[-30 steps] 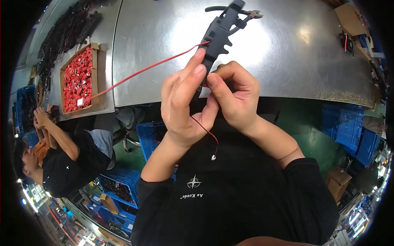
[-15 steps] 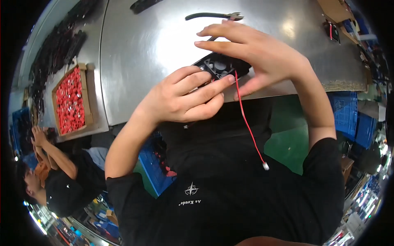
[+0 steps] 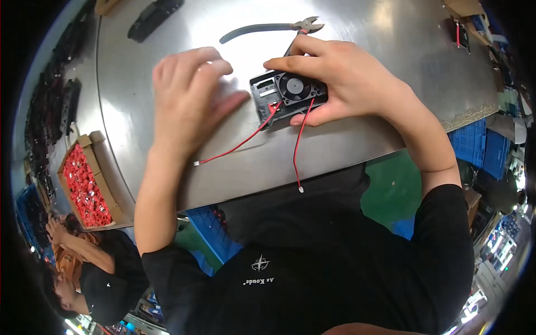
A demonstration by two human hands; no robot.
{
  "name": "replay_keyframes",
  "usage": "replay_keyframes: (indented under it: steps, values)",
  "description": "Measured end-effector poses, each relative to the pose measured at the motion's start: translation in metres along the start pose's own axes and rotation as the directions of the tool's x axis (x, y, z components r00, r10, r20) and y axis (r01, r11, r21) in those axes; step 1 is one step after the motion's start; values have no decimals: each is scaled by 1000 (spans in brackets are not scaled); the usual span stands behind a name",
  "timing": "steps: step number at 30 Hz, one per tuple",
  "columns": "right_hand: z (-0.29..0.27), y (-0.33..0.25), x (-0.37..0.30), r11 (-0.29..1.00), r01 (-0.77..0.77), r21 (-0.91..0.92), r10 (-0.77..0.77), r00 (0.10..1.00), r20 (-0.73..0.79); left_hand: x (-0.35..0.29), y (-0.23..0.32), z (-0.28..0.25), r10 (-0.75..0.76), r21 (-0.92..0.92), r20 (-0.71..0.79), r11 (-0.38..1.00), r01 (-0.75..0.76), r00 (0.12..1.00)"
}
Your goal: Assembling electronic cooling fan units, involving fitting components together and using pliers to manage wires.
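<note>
My right hand point(image 3: 354, 78) grips a black plastic housing point(image 3: 262, 114) at its right end, the thumb along the near edge and the fingers over the far side. Set into the housing is a small black cooling fan point(image 3: 296, 86). Two thin red leads come out of it; one red lead point(image 3: 237, 146) trails left to a white plug, the other red lead point(image 3: 296, 151) hangs toward the table's front edge. Left of the housing, my left hand point(image 3: 187, 97) is raised and slightly blurred, thumb apart from the fingers, holding nothing. Wire cutters point(image 3: 262, 29) lie just beyond, one handle partly behind my right hand.
A cardboard box point(image 3: 103, 178) of small red parts stands at the left, beside a heap of black parts point(image 3: 64, 111). A long black part point(image 3: 155, 19) lies on the metal table point(image 3: 234, 181) at the far left. A co-worker point(image 3: 89, 251) sits at lower left; blue crates point(image 3: 483, 145) stand right.
My left hand has let go of the housing and moved left. The housing is now turned flat, showing the fan and both leads. The view has shifted, with the table lower in it.
</note>
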State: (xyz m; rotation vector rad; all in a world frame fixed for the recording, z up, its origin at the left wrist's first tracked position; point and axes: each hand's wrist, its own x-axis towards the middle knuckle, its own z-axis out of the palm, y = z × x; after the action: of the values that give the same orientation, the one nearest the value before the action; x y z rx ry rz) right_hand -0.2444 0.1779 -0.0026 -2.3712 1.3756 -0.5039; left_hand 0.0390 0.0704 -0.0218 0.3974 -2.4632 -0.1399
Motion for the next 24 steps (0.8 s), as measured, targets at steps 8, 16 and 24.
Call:
replay_keyframes:
  steps: [8,16,24]
  values:
    - [3,-12,0,998,-63,-16,63,998,-17,-8,48,0,-524,-660,400,404,633,752]
    - [3,-15,4,998,-56,13,56,998,17,7,51,-4,-573,-658,685,-223,719,450]
    - [8,-24,5,998,53,29,-54,997,47,4,50,-12,-389,-518,822,-206,830,416]
